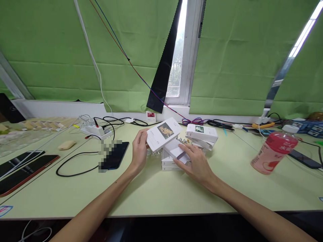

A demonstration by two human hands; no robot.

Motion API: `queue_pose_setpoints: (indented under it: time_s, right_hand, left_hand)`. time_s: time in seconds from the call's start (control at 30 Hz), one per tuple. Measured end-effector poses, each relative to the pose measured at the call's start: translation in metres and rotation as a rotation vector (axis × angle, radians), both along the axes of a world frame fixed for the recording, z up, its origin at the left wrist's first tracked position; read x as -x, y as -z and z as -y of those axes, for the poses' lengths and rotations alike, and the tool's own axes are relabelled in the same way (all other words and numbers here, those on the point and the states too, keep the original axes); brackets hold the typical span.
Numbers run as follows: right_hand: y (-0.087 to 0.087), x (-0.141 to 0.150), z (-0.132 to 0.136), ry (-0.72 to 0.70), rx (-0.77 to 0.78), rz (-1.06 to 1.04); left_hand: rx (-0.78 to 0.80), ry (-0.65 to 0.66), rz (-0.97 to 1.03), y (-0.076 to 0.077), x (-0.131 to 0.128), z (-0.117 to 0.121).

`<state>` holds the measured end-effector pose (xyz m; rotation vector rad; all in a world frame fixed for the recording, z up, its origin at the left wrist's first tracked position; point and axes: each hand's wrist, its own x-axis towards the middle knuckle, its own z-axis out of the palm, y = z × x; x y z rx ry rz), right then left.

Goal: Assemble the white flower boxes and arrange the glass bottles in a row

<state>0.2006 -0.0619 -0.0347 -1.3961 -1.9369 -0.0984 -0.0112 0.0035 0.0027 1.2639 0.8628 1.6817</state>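
Note:
My left hand point(139, 150) grips the left edge of a white cardboard box point(156, 142) with a yellow-flower picture on its face, held tilted above the table. Out of its lower right end comes a plain white piece point(174, 148); whether this is a flap or an inner tray, I cannot tell. The fingers and thumb of my right hand point(198, 163) are closed around that piece. Below lies a stack of similar white boxes point(172, 167), partly hidden by my right hand. Clear crinkled packaging point(155, 153) shows behind the held box.
Right of the stack lie more white boxes point(202, 133). A pink drink bottle point(274, 151) stands farther right. To the left are a phone point(118, 154) on a black cable, a power strip point(94, 130) and other phones point(27, 173). Bundled cables point(220, 124) run along the back.

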Motion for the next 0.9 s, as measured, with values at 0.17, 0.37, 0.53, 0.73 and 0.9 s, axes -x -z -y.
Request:
queue_pose_setpoints:
  time_s: [0.17, 0.37, 0.53, 0.73, 0.9]
  right_hand:
    - [-0.002, 0.001, 0.003, -0.006, 0.014, -0.019]
    - [-0.006, 0.001, 0.003, 0.01, 0.107, -0.076]
    - [-0.003, 0.001, 0.002, 0.023, 0.121, -0.11]
    - [0.001, 0.003, -0.001, 0.054, 0.098, -0.141]
    - [0.001, 0.004, -0.002, 0.058, 0.091, -0.139]
  left_hand:
    - [0.049, -0.013, 0.054, -0.004, 0.002, -0.002]
    - [0.083, 0.013, 0.127, -0.004, 0.007, -0.012]
    - [0.163, 0.111, 0.15, -0.005, 0.011, -0.015]
    - [0.21, 0.177, 0.181, -0.007, 0.014, -0.018]
    - [0.281, 0.203, 0.222, -0.008, 0.019, -0.022]
